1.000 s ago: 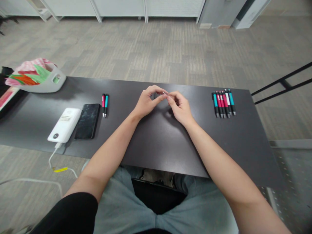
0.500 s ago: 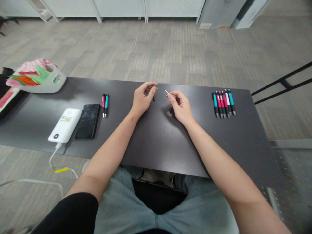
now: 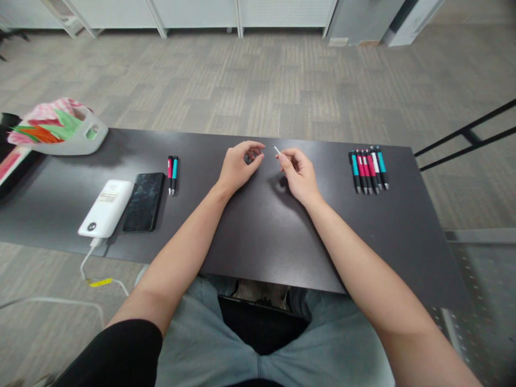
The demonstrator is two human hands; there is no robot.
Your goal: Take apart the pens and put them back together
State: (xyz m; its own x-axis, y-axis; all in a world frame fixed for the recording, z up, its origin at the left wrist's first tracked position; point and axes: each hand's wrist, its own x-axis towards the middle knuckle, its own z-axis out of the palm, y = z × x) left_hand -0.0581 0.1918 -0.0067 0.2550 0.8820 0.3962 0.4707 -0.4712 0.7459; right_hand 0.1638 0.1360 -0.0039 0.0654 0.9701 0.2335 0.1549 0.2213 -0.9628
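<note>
Over the far middle of the dark table, my right hand pinches a thin white pen refill, its fine tip pointing up and left toward my other hand. My left hand is just left of it, a small gap apart. Its thumb and index finger are spread, while the other fingers curl into the palm; what they hold is hidden. On the right lies a row of several pens in blue, pink and white with black grips. Left of my hands, a pink pen and a blue pen lie side by side.
A black phone lies by a white power bank, whose white cable hangs off the near edge. At the far left stands a white basket with colourful cloth or packaging. A black metal frame is beyond the right edge.
My left hand has turned slightly and its thumb has moved away from the index finger. The dark piece that showed under it is now out of sight. My right hand keeps the refill.
</note>
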